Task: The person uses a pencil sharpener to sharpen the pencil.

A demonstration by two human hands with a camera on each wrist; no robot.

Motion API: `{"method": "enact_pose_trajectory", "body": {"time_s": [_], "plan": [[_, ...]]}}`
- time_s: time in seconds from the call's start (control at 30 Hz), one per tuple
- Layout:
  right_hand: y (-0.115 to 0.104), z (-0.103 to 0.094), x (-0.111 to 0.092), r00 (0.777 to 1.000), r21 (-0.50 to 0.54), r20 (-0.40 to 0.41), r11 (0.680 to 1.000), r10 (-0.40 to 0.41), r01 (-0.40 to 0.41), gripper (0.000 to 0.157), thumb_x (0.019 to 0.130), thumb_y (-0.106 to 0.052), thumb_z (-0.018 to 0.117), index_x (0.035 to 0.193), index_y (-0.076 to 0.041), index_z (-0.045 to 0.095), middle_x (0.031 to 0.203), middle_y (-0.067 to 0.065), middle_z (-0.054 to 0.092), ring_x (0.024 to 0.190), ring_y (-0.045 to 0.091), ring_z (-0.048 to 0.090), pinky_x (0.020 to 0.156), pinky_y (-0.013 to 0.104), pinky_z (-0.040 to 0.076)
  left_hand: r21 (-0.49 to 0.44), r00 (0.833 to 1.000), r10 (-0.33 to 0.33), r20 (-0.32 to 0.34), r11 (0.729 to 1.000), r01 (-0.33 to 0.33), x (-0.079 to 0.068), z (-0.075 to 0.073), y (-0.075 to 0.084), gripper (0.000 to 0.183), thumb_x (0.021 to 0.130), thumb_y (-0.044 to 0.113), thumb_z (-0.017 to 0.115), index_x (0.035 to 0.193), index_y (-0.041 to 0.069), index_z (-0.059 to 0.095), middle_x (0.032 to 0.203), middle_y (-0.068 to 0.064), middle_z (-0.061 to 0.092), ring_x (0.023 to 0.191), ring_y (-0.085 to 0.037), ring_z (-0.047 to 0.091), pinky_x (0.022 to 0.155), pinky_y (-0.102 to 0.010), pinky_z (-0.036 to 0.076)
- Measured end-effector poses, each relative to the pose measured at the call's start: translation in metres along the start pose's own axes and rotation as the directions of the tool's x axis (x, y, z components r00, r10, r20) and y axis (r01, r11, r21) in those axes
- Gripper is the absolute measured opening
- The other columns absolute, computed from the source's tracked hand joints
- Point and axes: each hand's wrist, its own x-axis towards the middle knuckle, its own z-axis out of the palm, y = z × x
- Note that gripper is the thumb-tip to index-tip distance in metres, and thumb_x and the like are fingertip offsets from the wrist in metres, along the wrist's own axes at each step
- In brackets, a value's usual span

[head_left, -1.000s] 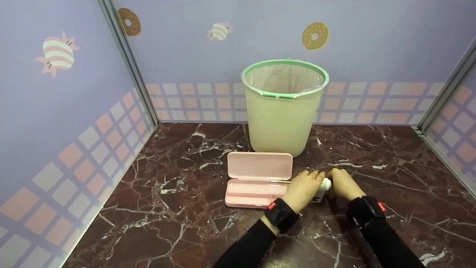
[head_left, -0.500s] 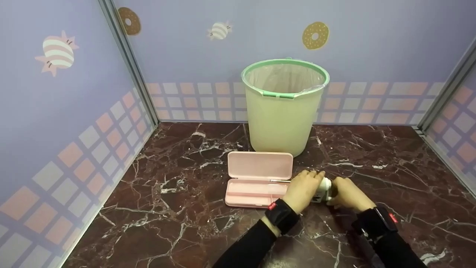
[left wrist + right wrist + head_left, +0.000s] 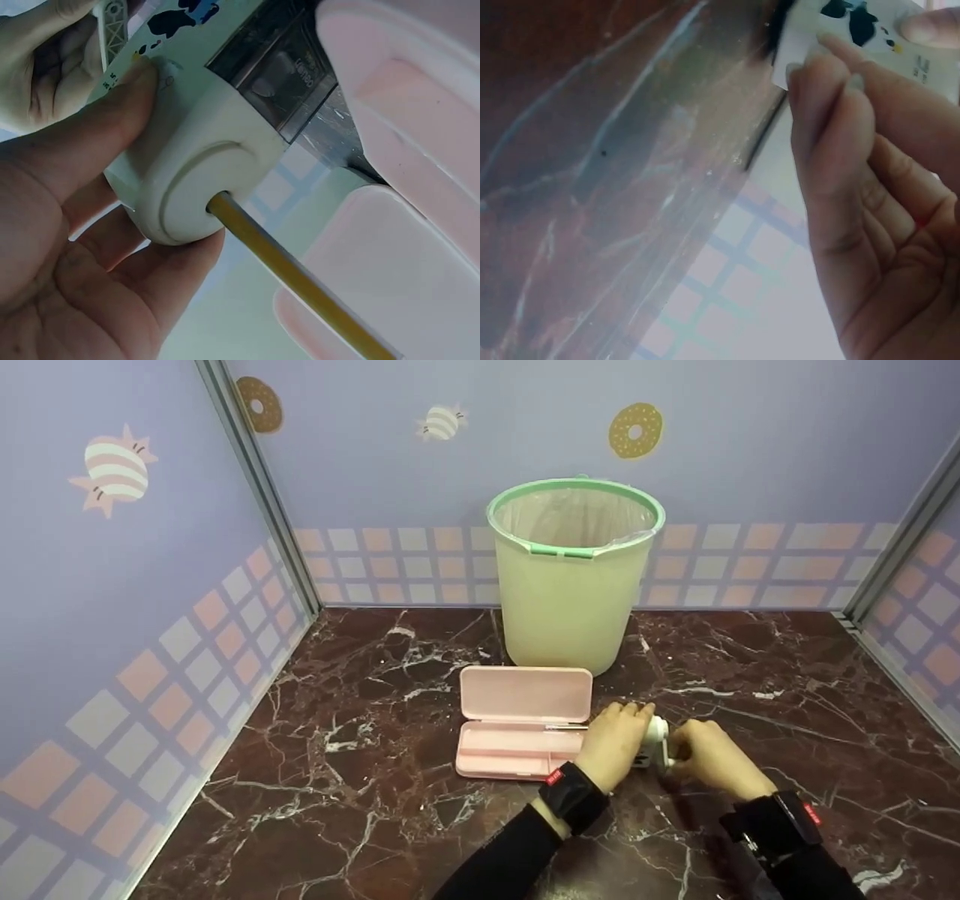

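My left hand (image 3: 616, 741) grips a white crank pencil sharpener (image 3: 217, 154) with dark patches and a clear, dark-looking shavings drawer (image 3: 277, 71). A yellow pencil (image 3: 281, 266) sticks out of the sharpener's front hole; its tip is hidden inside. On the far side, my right hand (image 3: 712, 754) pinches the end of the crank (image 3: 114, 34), with the knob itself covered by the fingers. The open pink pencil case (image 3: 525, 695) lies just left of the sharpener, and the pencil reaches over its right part.
A pale green trash bin (image 3: 574, 607) with a clear liner stands right behind the pencil case. Patterned wall panels (image 3: 390, 472) close off the back and sides of the dark red marbled table (image 3: 360, 810).
My right hand has moved from behind the sharpener toward me and slightly right, and the crank now shows pointing downward. My left hand stays on the sharpener.
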Motion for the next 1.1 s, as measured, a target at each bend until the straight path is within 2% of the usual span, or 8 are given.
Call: {"method": "enact_pose_trajectory", "body": {"time_s": [0.17, 0.47, 0.83, 1.1], "plan": [[-0.008, -0.010, -0.005, 1.000, 0.003, 0.002, 1.000, -0.019, 0.019, 0.024, 0.059, 0.009, 0.072, 0.060, -0.013, 0.062, 0.057, -0.009, 0.056, 0.051, -0.001, 0.042, 0.049, 0.020, 0.039, 0.029, 1.000, -0.007, -0.013, 1.000, 0.007, -0.001, 0.000, 0.003, 0.037, 0.091, 0.019, 0.058, 0.127, 0.022, 0.066, 0.111, 0.004, 0.072, 0.095, -0.011, 0.066, 0.084, -0.021, 0.052], [-0.014, -0.018, -0.008, 0.999, 0.017, -0.040, 0.999, -0.036, 0.037, 0.025, 0.065, 0.008, 0.075, 0.061, -0.013, 0.062, 0.057, -0.008, 0.062, 0.051, -0.004, 0.048, 0.050, 0.020, 0.043, 0.037, 1.000, -0.028, 0.011, 0.999, 0.027, 0.001, -0.001, 0.009, 0.035, 0.090, 0.021, 0.058, 0.124, 0.022, 0.068, 0.110, 0.006, 0.072, 0.092, -0.010, 0.064, 0.083, -0.020, 0.052], [-0.021, -0.026, -0.009, 0.995, 0.026, -0.092, 0.999, 0.041, -0.039, 0.020, 0.070, 0.005, 0.077, 0.065, -0.011, 0.067, 0.060, -0.003, 0.068, 0.052, 0.002, 0.057, 0.050, 0.020, 0.045, 0.047, 0.998, -0.055, 0.021, 0.997, 0.054, 0.004, -0.001, 0.012, 0.028, 0.089, 0.022, 0.059, 0.115, 0.022, 0.068, 0.104, 0.008, 0.071, 0.087, -0.009, 0.063, 0.079, -0.019, 0.051], [-0.023, -0.026, -0.009, 0.988, 0.000, -0.147, 0.999, 0.046, -0.047, 0.018, 0.070, 0.009, 0.076, 0.071, -0.007, 0.070, 0.068, 0.004, 0.071, 0.059, 0.007, 0.063, 0.056, 0.022, 0.050, 0.036, 0.999, -0.040, -0.005, 0.999, 0.041, 0.003, -0.001, 0.010, 0.023, 0.087, 0.022, 0.063, 0.110, 0.020, 0.068, 0.099, 0.008, 0.071, 0.084, -0.009, 0.063, 0.077, -0.018, 0.050]]}}
